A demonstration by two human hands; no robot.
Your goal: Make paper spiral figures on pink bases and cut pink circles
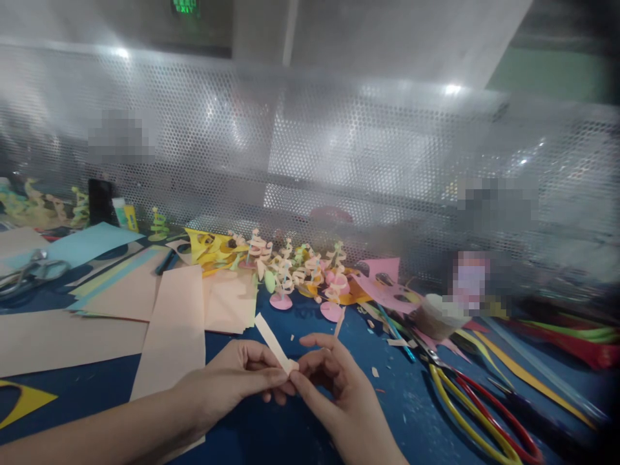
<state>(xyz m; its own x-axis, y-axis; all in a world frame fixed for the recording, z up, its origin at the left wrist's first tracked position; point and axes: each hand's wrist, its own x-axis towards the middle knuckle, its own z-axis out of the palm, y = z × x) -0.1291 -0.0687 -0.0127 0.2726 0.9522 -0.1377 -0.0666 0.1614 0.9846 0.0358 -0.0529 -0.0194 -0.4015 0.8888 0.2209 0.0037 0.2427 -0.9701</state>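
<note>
A narrow pale paper strip (271, 339) slants up from between my two hands, above the blue table. My left hand (247, 368) pinches its lower end between thumb and fingers. The thumb and forefinger of my right hand (334, 381) close on the same end, where the strip looks folded or bent over. A second thin pinkish strip (340, 321) sticks up behind my right fingers; whether they hold it I cannot tell. Just beyond my hands stand several curled paper figures (285, 271) on round pink bases.
Pale paper sheets (179, 323) and a stack of squares (230, 300) lie at left. Scissors with red and yellow handles (465, 400), a blue pencil (397, 332) and a whitish cup (440, 316) are at right. Metal scissors (33, 271) lie far left. A perforated metal screen (310, 148) rises behind.
</note>
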